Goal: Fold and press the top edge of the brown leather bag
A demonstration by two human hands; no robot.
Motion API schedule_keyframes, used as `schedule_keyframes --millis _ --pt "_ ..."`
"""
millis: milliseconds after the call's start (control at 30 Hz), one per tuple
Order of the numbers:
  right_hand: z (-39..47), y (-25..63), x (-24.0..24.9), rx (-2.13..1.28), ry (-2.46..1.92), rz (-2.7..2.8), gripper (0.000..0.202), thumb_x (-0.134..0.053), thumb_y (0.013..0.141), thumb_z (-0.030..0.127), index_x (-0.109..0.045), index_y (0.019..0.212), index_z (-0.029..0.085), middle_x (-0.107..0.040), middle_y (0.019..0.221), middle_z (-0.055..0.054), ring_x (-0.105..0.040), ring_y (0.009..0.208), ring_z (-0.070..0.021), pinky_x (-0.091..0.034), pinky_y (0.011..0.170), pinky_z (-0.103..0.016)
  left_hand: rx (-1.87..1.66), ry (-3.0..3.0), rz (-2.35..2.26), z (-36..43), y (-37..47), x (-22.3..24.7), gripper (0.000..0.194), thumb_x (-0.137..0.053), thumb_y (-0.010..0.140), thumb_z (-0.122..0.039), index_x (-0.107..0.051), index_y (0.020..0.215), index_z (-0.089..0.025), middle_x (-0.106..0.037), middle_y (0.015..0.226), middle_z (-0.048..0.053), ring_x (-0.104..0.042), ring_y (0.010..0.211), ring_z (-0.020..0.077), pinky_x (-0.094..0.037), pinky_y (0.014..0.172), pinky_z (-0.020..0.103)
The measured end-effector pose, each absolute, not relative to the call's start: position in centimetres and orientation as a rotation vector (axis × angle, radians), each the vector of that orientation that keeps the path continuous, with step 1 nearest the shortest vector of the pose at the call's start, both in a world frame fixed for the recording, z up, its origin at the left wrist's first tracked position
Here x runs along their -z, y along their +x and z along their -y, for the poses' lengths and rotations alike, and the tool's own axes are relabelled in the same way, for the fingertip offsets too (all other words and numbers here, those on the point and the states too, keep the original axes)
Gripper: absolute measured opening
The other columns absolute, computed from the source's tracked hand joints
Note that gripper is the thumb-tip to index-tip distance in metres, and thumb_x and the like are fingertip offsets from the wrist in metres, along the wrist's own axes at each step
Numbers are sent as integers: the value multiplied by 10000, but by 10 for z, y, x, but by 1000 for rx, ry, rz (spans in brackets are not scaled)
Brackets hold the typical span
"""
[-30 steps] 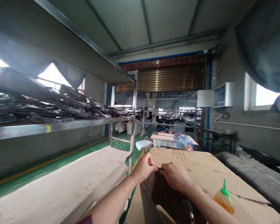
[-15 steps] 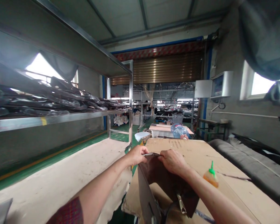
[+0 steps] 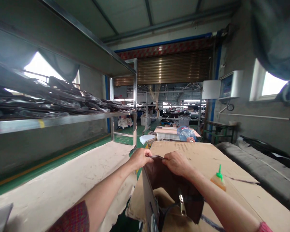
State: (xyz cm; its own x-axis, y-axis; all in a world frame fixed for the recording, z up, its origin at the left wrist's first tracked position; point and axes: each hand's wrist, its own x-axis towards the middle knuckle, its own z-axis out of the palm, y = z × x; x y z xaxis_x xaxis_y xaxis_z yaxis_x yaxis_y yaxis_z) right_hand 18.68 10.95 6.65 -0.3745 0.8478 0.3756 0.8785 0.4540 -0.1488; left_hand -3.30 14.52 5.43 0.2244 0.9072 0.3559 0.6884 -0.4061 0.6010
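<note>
The brown bag piece (image 3: 170, 177) gapes over the near left of the cardboard (image 3: 204, 158), its far edge (image 3: 157, 157) pinched by the left hand (image 3: 140, 158) and right hand (image 3: 176, 162); uneven pulling might crease it. The right forearm (image 3: 215, 196), swinging right, could tip the bottle (image 3: 217, 183).

The bare right forearm (image 3: 215, 197) hides part of a dark brown, stiff-sided, bag-like piece (image 3: 168, 175). The right edge cuts off a grey fabric roll (image 3: 261, 169). Items (image 3: 183, 112) beyond the bronze slatted shutter (image 3: 174, 71) are too small to identify.
</note>
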Motion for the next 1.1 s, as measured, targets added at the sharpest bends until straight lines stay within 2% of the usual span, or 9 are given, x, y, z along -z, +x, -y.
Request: schedule_keyframes --millis 167,300,467,633,733,800,967,1100 --pt "-116 185 -64 91 -1459 2304 258 -504 883 357 -714 891 206 -711 892 -99 -652 835 -238 -312 606 -297 -912 2260 -1542 -138 -35 -56 141 -688 656 -314 -688 694 -178 -596 595 -40 -519 603 127 -280 539 246" --pt "-125 186 -66 -79 -1261 2330 260 -621 806 307 -691 1055 287 -710 910 -23 -635 838 -193 -348 658 -265 -882 2296 -1522 -134 -32 -60 137 -664 672 -300 -712 734 -187 -584 589 -51 -511 600 121 -278 545 251" --pt "-134 182 -72 -175 -1136 2412 127 -610 797 223 -721 856 206 -680 802 -12 -584 747 -148 -337 633 -243 -852 2370 -1459 -131 -26 -65 137 -658 691 -297 -710 733 -178 -590 601 -44 -523 623 131 -284 564 259" --pt "-140 179 -68 -287 -1161 2443 99 -630 788 230 -708 775 172 -596 668 20 -529 682 -125 -314 603 -240 -812 2281 -1461 -140 -32 -61 144 -686 673 -300 -724 737 -176 -592 601 -32 -503 609 138 -289 563 263" --pt "-143 178 -63 -329 -1188 2415 97 -627 776 222 -700 748 165 -548 612 31 -500 638 -118 -295 564 -242 -844 2233 -1427 -147 -34 -56 206 -734 652 -359 -730 741 -173 -598 600 -24 -498 603 143 -294 561 261" --pt "-143 177 -61 -278 -1188 2417 112 -625 783 244 -702 752 168 -575 634 22 -517 644 -121 -295 564 -242 -869 2261 -1408 -146 -31 -55 221 -741 656 -381 -738 738 -175 -601 597 -21 -506 610 144 -294 561 260" --pt "-136 173 -62 2 -1154 2490 212 -560 876 336 -712 857 189 -700 847 -52 -619 794 -180 -336 632 -256 -875 2440 -1476 -133 -24 -61 120 -690 692 -287 -751 714 -186 -594 564 -26 -530 600 133 -294 571 264" --pt "-130 172 -66 63 -1119 2544 202 -546 896 324 -709 905 205 -716 908 -60 -650 865 -211 -370 668 -266 -871 2381 -1462 -131 -27 -62 171 -679 713 -335 -753 744 -185 -638 617 -12 -559 635 149 -310 577 262"
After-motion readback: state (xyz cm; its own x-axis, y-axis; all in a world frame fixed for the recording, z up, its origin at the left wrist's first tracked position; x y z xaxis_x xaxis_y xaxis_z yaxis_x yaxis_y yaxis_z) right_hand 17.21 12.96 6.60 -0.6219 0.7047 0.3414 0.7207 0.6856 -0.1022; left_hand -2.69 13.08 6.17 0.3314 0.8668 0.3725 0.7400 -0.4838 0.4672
